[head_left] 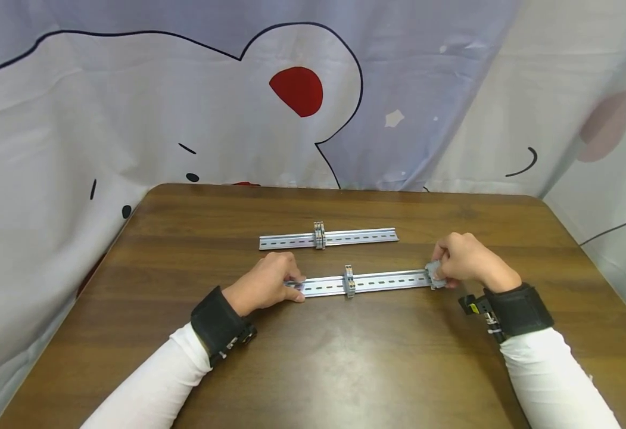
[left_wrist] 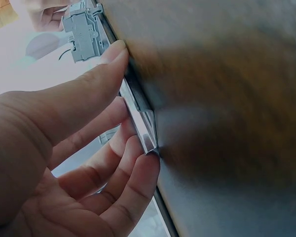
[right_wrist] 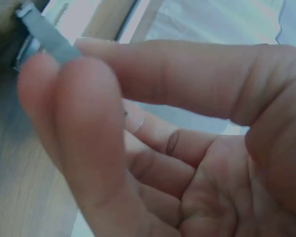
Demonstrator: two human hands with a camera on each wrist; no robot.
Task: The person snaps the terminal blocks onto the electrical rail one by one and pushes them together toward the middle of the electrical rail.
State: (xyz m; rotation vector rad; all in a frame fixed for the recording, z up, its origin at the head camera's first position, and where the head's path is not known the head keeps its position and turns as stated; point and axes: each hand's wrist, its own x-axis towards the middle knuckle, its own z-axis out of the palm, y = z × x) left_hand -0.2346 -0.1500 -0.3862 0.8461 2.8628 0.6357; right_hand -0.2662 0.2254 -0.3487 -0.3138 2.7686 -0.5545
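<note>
The near DIN rail [head_left: 388,280] lies across the table, a slotted metal strip with a grey terminal block [head_left: 349,281] mounted near its middle. My left hand [head_left: 270,281] grips this rail's left end between thumb and fingers. In the left wrist view the rail's cut end [left_wrist: 147,133] shows between the fingertips. At the opposite end my right hand [head_left: 465,259] pinches another grey terminal block [head_left: 435,275]. That block stands at the rail's right end; whether it is clipped on cannot be seen. In the right wrist view my fingers hide most of the held block [right_wrist: 47,34].
Behind the near rail lies a second, shorter-looking DIN rail [head_left: 361,236] with grey terminal blocks [head_left: 319,235] at its middle. Both rails rest on a brown wooden table [head_left: 313,369]. A printed curtain [head_left: 184,107] hangs behind the table and along its sides.
</note>
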